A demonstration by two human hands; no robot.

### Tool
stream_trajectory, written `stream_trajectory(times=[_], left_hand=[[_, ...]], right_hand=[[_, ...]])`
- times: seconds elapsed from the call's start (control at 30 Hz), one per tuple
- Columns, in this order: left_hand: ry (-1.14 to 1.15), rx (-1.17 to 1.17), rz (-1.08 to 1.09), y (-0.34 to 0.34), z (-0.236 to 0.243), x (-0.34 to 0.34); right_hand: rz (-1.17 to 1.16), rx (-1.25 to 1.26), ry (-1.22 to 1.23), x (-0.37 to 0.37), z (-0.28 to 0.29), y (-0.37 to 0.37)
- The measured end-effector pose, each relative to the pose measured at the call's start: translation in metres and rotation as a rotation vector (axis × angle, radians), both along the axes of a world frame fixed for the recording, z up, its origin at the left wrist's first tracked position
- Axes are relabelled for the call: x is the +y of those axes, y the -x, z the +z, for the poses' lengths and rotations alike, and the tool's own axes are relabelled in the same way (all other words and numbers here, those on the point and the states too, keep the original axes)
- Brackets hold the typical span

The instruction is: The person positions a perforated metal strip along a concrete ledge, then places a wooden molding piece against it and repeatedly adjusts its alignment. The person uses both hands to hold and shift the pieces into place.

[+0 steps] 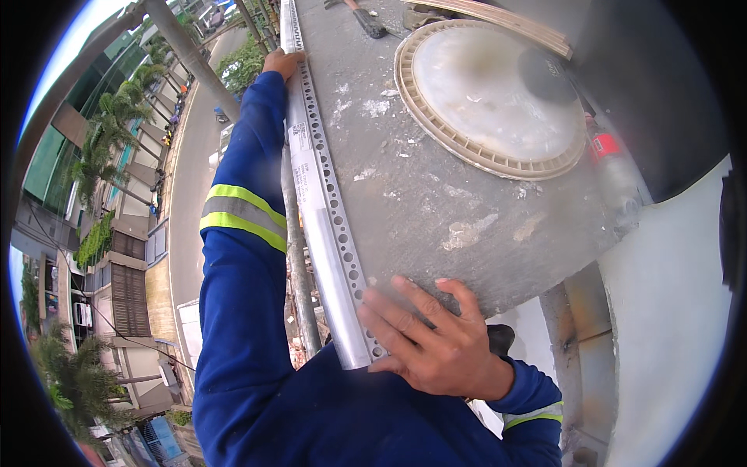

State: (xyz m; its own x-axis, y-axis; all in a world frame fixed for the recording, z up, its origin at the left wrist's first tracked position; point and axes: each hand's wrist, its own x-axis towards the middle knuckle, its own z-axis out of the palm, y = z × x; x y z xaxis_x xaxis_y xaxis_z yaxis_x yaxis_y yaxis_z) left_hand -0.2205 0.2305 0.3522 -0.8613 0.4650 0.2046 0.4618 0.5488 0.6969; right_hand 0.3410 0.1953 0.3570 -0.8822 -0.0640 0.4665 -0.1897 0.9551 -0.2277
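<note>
A long silvery metal trim profile (320, 226), with a row of round holes along its flange and a white printed label, lies along the left edge of a grey concrete ledge (475, 257). Far along it, my left hand (285, 64) closes around its outer edge, the fingers partly hidden. At the near end, my right hand (436, 335) rests palm down with its fingers spread, the fingertips touching the perforated flange. Both forearms wear blue sleeves with reflective yellow-green bands.
A round, whitish lid (490, 93) with a ribbed rim sits on the ledge, a plastic bottle (615, 167) with a red label beside it. Beyond lie a dark-headed tool (369, 25) and wooden strips (506, 23). Scaffold pipes (191, 54) stand left, above a street far below.
</note>
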Motion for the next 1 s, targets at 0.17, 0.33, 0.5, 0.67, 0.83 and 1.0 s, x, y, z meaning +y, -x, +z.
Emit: stream_trajectory(times=[0.17, 0.33, 0.5, 0.67, 0.83, 1.0], left_hand=[[-0.013, 0.018, 0.007, 0.015, 0.038, 0.017], [0.118, 0.086, 0.029, 0.025, 0.024, 0.057], [0.129, 0.044, 0.049, 0.017, 0.011, 0.078], [0.444, 0.261, 0.048, 0.003, 0.020, 0.087], [0.527, 0.309, -0.056, -0.020, 0.025, 0.079], [0.489, 0.388, -0.073, -0.043, 0.019, 0.062]], right_hand=[[0.031, 0.018, -0.001, -0.001, 0.005, 0.002], [-0.012, 0.062, 0.049, 0.010, 0.010, -0.001], [-0.045, 0.054, 0.007, 0.029, 0.013, -0.008], [-0.036, 0.015, 0.024, 0.044, 0.020, -0.005], [-0.006, -0.036, 0.092, 0.054, 0.029, -0.004], [-0.013, -0.091, 0.037, 0.075, 0.064, -0.008]])
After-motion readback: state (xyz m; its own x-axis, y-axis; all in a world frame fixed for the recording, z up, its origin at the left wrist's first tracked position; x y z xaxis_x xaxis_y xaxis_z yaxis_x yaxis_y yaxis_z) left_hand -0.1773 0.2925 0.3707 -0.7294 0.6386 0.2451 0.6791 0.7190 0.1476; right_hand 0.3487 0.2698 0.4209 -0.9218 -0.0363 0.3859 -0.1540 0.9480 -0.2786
